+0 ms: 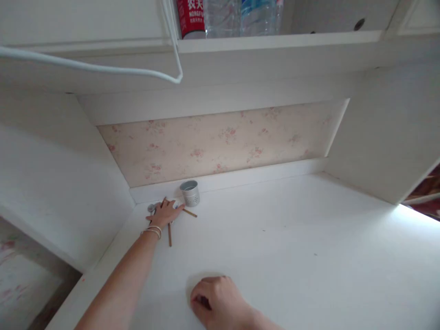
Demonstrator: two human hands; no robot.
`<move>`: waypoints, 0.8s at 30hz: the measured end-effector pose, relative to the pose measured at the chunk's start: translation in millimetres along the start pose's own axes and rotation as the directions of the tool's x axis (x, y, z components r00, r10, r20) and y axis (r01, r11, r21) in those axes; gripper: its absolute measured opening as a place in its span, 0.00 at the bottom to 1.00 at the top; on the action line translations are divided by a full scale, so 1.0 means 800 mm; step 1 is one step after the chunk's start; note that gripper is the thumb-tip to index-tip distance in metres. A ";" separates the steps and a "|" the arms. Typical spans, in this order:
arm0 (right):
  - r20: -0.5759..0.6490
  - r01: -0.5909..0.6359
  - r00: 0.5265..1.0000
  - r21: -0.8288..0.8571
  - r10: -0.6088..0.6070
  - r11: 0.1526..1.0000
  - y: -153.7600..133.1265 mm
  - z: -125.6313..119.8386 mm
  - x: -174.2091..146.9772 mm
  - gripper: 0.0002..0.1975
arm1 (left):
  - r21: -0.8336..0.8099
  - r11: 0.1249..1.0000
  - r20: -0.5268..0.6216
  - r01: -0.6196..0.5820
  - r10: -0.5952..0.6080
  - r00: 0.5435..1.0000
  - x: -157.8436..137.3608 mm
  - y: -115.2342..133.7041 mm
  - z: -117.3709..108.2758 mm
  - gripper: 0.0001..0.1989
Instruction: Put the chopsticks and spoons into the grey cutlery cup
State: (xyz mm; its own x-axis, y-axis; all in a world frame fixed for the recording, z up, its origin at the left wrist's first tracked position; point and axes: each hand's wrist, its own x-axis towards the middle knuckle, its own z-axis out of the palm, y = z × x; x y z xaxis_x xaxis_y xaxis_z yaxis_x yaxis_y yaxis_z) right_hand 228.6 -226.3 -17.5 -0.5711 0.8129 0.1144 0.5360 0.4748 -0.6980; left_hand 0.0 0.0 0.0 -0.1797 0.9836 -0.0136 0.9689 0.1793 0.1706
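Note:
At the back left corner of the white desktop, my left hand (165,213) lies with its fingers spread over a small group of things, partly hiding them. A brown pencil-like stick (169,235) pokes out below the palm, and a yellowish one (190,212) juts out to the right of the thumb. Beside the fingers on the left is a small round grey object (151,208). A grey metal cup (190,194) with small holes stands upright just right of this hand. My right hand (220,300) is curled into a loose fist on the desktop nearer me, with nothing visible in it.
Above the desk, a shelf (275,43) holds a red-labelled package (191,18) and clear plastic bottles (240,18). A white cable (103,68) hangs in front of the shelf. White side panels (378,128) and a floral wall (220,142) bound the desktop (292,238).

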 end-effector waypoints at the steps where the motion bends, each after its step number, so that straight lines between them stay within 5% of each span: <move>1: 0.002 0.005 1.000 0.004 -0.005 1.000 0.001 0.000 0.000 0.11 | 0.006 1.000 -0.007 -0.002 0.002 1.000 -0.002 0.002 0.001 0.37; 8: -0.038 -0.010 0.999 0.018 0.011 1.000 -0.006 -0.005 -0.003 0.12 | 0.028 0.998 -0.001 -0.059 0.059 0.998 -0.062 0.005 0.000 0.33; 17: -0.060 -0.035 0.997 0.157 0.045 0.987 -0.007 -0.003 -0.008 0.10 | 0.019 0.992 -0.116 -0.126 0.128 0.985 -0.234 -0.012 0.006 0.23; 21: -0.071 -0.139 0.982 0.363 0.176 0.921 0.012 -0.001 0.020 0.09 | -0.028 0.984 -0.094 -0.174 0.171 0.981 -0.275 -0.018 0.010 0.20; 24: -0.143 -0.173 0.964 0.310 0.226 0.935 0.025 -0.018 0.063 0.11 | -0.058 0.983 -0.089 -0.175 0.169 0.982 -0.274 -0.018 0.014 0.21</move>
State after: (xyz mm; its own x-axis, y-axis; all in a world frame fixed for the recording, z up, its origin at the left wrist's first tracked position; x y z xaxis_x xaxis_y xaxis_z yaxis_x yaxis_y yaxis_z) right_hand 219.3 -171.2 -15.8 -0.3403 0.9388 0.0534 0.4070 0.1983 -0.8917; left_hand 27.4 -218.1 -10.4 -0.0277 0.9943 0.1030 0.9739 0.0036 0.2271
